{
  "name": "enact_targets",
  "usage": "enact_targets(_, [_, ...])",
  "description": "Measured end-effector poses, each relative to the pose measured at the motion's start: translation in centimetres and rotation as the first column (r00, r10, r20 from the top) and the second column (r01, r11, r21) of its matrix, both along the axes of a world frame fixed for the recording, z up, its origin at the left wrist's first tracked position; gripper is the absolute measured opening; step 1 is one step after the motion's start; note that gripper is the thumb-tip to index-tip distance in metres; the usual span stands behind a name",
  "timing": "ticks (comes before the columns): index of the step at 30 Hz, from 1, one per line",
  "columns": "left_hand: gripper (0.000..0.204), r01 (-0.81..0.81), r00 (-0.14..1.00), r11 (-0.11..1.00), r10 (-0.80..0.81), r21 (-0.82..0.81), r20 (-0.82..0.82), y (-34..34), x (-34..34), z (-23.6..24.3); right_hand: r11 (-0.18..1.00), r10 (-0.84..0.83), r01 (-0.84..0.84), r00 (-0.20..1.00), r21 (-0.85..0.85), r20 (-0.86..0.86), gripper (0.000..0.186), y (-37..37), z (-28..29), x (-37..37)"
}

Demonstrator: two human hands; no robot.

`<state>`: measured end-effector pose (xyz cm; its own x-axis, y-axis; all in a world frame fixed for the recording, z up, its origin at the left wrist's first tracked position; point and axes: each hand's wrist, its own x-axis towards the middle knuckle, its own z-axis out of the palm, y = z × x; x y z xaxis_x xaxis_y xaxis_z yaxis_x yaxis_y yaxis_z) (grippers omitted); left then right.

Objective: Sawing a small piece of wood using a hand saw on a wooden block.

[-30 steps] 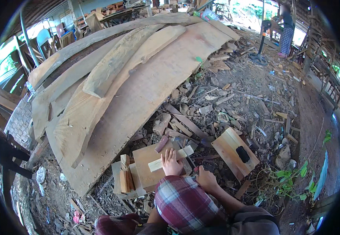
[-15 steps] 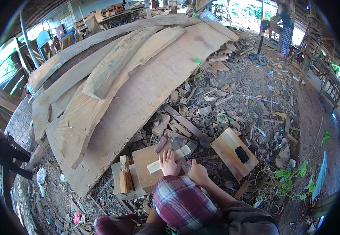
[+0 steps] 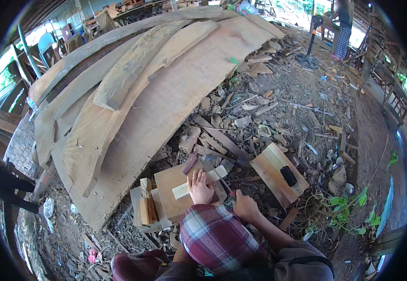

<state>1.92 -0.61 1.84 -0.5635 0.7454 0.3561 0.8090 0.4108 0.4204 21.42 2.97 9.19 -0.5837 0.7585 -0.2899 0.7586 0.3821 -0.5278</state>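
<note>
My left hand (image 3: 200,188) lies flat with fingers apart on a pale wooden strip (image 3: 218,173), which rests across a tan board (image 3: 166,189) in front of me. Just right of it, my right hand (image 3: 245,206) is closed on the red handle of a thin tool (image 3: 232,193), its far end hard to make out. A maroon block (image 3: 189,164) lies beyond my fingers. Upright wooden pieces (image 3: 147,206) stand left of the board. My plaid-covered knee (image 3: 215,236) is below my hands.
Large planks (image 3: 166,103) are stacked ahead and left. A board with a black object (image 3: 289,176) on it lies to the right, near leafy plants (image 3: 342,210). Wood scraps (image 3: 269,112) litter the ground. A person (image 3: 342,35) stands at back right by a black stand (image 3: 309,51).
My right hand shifts a little toward the strip, then back down to the right with the tool. My left hand stays on the strip. The whole view has shifted slightly.
</note>
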Motion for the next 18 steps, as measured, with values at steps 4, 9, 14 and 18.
enact_targets(4, [0.051, 0.007, 1.000, 1.000, -0.007, -0.020, 0.001, 0.1, 0.4, -0.1, 0.993, -0.009, 0.015, 0.999, 0.117, -0.051, 0.032, 1.9, -2.6, -3.5])
enact_targets(9, [0.051, 0.000, 1.000, 0.999, 0.000, 0.032, 0.001, 0.3, 0.5, -0.4, 0.995, 0.003, -0.003, 1.000, 0.095, 0.005, 0.034, 1.5, -2.3, -3.2])
enact_targets(14, [0.049, -0.003, 1.000, 1.000, 0.003, 0.031, -0.012, 0.2, 0.1, 0.3, 0.998, 0.042, -0.038, 0.995, -0.043, 0.087, 0.040, -0.2, 2.7, 1.2])
enact_targets(18, [0.052, 0.003, 1.000, 0.999, -0.003, 0.036, 0.019, -0.1, 0.0, 0.1, 0.999, 0.048, -0.046, 0.996, -0.017, 0.076, 0.039, 0.2, 2.9, 0.9])
